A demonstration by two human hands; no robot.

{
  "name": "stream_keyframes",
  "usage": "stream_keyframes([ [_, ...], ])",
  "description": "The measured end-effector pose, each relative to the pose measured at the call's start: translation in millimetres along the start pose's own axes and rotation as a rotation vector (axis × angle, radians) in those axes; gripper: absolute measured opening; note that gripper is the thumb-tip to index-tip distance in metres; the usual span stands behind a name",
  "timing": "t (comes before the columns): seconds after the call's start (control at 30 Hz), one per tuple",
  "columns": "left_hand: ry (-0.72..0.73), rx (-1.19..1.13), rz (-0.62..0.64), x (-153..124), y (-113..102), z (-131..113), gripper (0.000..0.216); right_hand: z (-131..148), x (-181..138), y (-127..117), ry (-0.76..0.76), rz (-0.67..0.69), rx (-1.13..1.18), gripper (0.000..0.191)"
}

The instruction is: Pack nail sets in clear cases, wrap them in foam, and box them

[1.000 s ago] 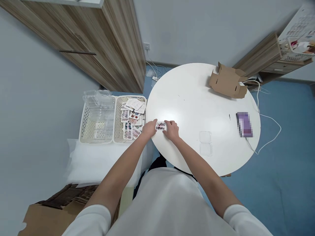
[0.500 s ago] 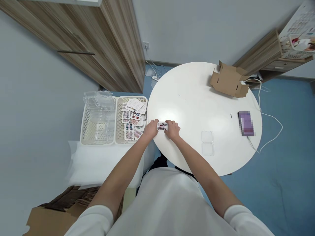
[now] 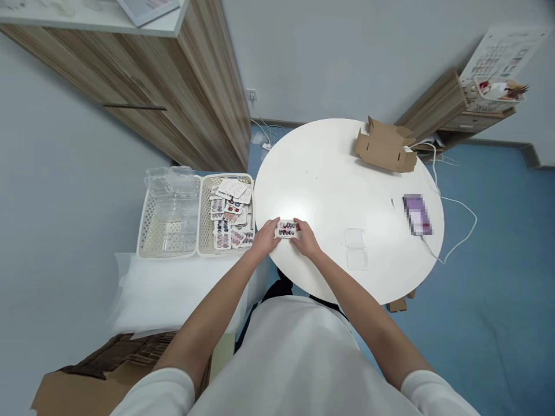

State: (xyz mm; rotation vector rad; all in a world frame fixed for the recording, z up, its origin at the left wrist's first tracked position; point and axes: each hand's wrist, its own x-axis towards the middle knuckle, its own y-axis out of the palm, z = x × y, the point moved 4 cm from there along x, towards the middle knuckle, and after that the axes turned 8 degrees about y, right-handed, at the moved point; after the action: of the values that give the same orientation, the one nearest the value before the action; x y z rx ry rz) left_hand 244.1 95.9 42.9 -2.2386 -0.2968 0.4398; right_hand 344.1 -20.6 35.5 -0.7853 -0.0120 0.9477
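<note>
Now the card [image 3: 287,229] is held near the left edge of the white surface [image 3: 321,185], close to the middle of the frame. The left hand [image 3: 265,238] pinches one end and the right hand [image 3: 307,238] pinches the other, so the fingers of both are clamped on it. Two rows of dark, shiny bits show on its top.

Since half a second ago, the view has turned. The box [image 3: 385,149] at the upper right, the blurry purple thing [image 3: 417,215] and the clear case [image 3: 355,238] all sit farther left in the frame. More of the sign [image 3: 498,52] shows at the upper right. The card is a little lower.

Tiny print is on the sign and on the paper slips [image 3: 233,188] in the left-side basket [image 3: 205,222], too small to read.
</note>
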Motion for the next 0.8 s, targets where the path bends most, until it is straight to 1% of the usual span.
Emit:
stream_keyframes([
  [0.17,0.061,-0.064,-0.021,-9.9,13.6,-31.7,0.062,-17.5,-32.2,-23.7,-0.022,-0.052,0.022,0.065],
  [0.27,0.105,-0.109,-0.047,-15.7,28.2,-55.4,0.062,-33.3,-54.1,-42.0,-0.027,-0.063,0.032,0.066],
  [0.4,0.158,-0.171,-0.039,-21.1,58.1,-91.1,0.059,-61.0,-84.9,-71.1,-0.045,-0.029,0.031,0.066],
  [0.53,0.178,-0.21,0.009,-18.5,90.6,-130.5,0.058,-99.3,-111.0,-104.6,-0.047,-0.014,0.027,0.062],
  [0.67,0.207,-0.122,0.009,-8.1,114.6,-167.3,0.058,-140.9,-122.2,-135.8,-0.018,-0.042,-0.06,0.062],
  [0.8,0.138,0.026,0.002,3.3,133.1,-187.3,0.059,-173.0,-118.0,-152.4,0.003,-0.03,-0.182,0.064],
])
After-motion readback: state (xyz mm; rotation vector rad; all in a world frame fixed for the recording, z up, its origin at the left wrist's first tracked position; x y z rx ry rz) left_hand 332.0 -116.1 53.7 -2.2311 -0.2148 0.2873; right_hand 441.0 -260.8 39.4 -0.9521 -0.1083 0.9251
